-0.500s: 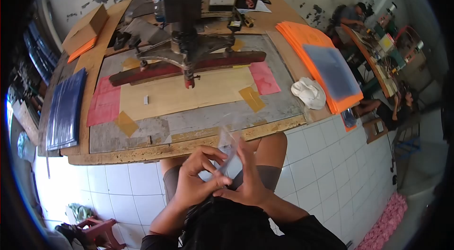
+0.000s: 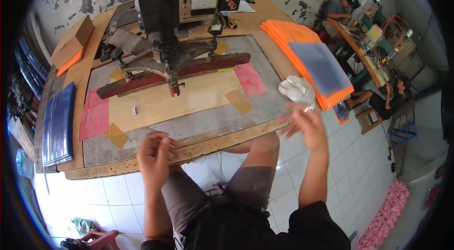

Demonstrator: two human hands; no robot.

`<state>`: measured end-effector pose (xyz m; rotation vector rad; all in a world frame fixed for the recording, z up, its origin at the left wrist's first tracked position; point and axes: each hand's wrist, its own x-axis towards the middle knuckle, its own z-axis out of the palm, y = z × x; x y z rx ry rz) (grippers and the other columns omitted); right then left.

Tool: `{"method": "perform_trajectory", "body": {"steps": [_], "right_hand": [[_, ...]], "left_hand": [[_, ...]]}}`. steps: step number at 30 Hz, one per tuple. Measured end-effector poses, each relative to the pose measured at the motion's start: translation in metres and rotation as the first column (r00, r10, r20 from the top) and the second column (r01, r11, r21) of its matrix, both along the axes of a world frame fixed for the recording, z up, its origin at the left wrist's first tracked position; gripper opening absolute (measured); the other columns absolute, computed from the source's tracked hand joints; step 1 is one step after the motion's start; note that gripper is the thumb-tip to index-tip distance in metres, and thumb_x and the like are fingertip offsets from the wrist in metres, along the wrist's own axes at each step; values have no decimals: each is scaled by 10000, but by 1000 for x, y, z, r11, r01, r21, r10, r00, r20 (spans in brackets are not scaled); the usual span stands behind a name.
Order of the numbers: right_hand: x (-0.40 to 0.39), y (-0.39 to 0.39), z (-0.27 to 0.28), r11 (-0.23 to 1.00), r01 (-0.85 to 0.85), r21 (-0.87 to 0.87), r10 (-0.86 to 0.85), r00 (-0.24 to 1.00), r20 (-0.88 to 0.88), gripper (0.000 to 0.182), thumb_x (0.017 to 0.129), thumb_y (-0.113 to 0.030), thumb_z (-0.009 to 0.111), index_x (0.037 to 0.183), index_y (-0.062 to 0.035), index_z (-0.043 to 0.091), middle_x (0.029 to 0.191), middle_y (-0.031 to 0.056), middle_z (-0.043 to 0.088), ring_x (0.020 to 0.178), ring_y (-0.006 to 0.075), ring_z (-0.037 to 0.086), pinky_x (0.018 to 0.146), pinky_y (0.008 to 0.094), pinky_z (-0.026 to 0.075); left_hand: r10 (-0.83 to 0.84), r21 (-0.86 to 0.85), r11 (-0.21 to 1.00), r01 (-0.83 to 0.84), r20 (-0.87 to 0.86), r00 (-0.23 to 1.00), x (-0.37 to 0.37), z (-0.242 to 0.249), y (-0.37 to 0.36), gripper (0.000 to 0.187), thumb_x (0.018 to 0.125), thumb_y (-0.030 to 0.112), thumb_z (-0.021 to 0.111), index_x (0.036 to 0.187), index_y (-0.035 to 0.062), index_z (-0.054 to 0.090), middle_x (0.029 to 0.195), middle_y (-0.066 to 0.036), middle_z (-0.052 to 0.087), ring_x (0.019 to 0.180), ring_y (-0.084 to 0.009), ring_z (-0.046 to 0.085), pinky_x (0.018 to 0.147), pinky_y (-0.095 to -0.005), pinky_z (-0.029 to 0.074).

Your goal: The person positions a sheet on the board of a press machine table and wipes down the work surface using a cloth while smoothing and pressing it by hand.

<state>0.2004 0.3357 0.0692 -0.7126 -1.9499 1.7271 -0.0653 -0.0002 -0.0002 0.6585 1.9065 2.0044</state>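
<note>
My left hand hovers by the front edge of the worktable, fingers loosely bent and apart, with no object visible in it. Farther right, my right hand is raised near a crumpled white cloth, its fingers spread and blurred by motion. I cannot see the clear plastic piece in either hand. In front of me a press with a long red bar stands over a cream sheet. Pink sheets lie at both ends of it, held with brown tape.
Orange sheets with clear plastic sheets on top lie at the right. A stack of blue plastic covers and a cardboard box are at the left. Two people sit at the far right near machines.
My hands have come apart, the left moving left and the right moving right and up. The clear plastic held between them is out of sight. The view has shifted slightly.
</note>
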Motion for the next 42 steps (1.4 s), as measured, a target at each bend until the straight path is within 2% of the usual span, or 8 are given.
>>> {"method": "perform_trajectory", "body": {"steps": [4,8,14,23,29,32,38,42], "right_hand": [[27,128,20,946,321,49,-307,933,-187,528,1173,-344,608,1583,-16,554,1352,217,788,1072,307,825,861,399,662],[57,262,5,883,470,-12,-437,812,-388,515,1201,-229,529,1655,1,451,1544,261,669,1362,374,723,1041,458,643],[65,341,-28,750,618,-237,-657,652,-379,537,1192,-48,346,1720,31,285,1622,342,557,1427,469,661,1229,561,557],[80,385,-49,682,690,-244,-730,661,-171,528,1195,-102,371,1709,11,321,1526,306,628,1282,438,756,1093,542,654],[99,413,-65,650,753,-100,-758,635,-147,608,1155,-203,577,1713,-41,398,1539,259,640,1302,416,743,1087,542,633],[64,356,-37,-19,785,619,-994,54,-98,761,1076,-315,724,1731,-85,414,1612,255,594,1448,432,635,1199,581,518],[28,346,-45,-89,459,884,-829,457,-321,783,1060,-449,724,1744,-191,441,1793,200,411,1683,435,311,1362,624,233],[-5,325,-40,143,201,969,-837,547,10,753,1129,-582,556,1771,-215,414,1858,159,316,1733,404,219,1393,618,157]], "left_hand": [[207,31,978,-207,-295,933,-26,-10,-11,112,1132,60,652,1198,-23,687,960,-113,816,784,-127,739,703,-263,552],[266,-26,956,-293,-351,898,-30,-22,-15,107,1118,61,664,1187,-8,707,946,-106,820,769,-126,741,689,-268,542],[224,-105,949,-298,-443,868,-27,-22,-10,128,1099,63,684,1206,2,720,933,-102,825,770,-128,750,677,-275,533],[229,-153,925,-349,-508,830,-26,-25,-8,119,1079,80,714,1186,31,735,900,-80,827,746,-128,743,647,-285,514],[252,-152,908,-390,-545,799,-26,-32,-8,126,1076,79,722,1192,32,738,917,-85,827,765,-140,754,660,-296,528],[279,-123,905,-408,-553,785,-25,-35,-7,134,1075,69,720,1202,29,739,931,-93,825,780,-146,760,679,-303,542],[265,-148,900,-411,-563,783,-24,-33,-8,140,1072,64,720,1205,27,742,930,-93,821,804,-169,778,718,-311,570],[251,-162,896,-413,-584,772,-23,-32,-8,137,1068,70,725,1198,33,748,929,-90,822,807,-184,787,723,-319,580]]}}
